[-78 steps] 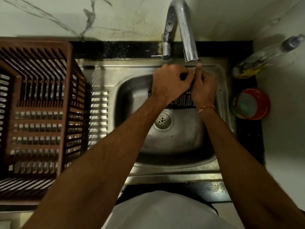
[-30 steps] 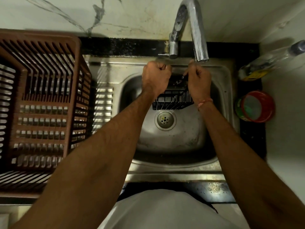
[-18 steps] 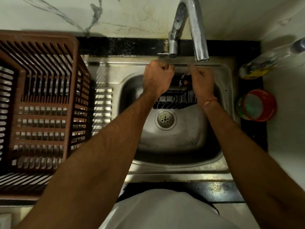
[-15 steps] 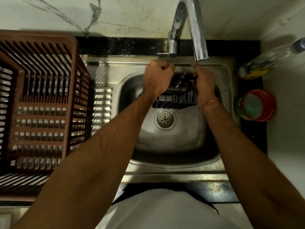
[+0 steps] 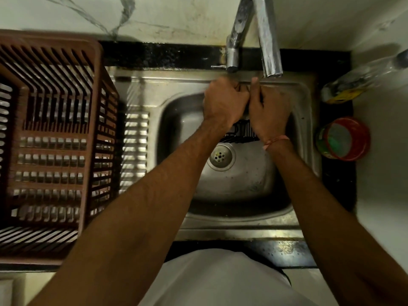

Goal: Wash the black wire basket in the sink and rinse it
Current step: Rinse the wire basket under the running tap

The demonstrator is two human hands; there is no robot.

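Black wire basket [image 5: 241, 131] is held over the sink [image 5: 304, 120], under the tap [image 5: 268, 40], and is mostly hidden behind both hands. Far to the left of the hands a brown plastic crate [image 5: 50, 138] is seen on the draining board. The left hand [image 5: 224, 101] is curled into a fist, apparently closed round the basket's upper rim (the grip itself is hidden by the knuckles). Close against it, the right hand [image 5: 268, 111] is bent over the same rim with the thumb raised toward the spout. Below and between the wrists, a short stretch of black bars is shown just above the drain [image 5: 220, 156]. Right of the hands, a red-rimmed tub [image 5: 344, 140] and a bottle [image 5: 353, 81] are set on the counter.

Washing is judged to be under way, not finished: no stream of water can be made out, and rinsing seems to be left. The basket's long axis is taken to run left to right, across the sink; which way its open side faces cannot be told.
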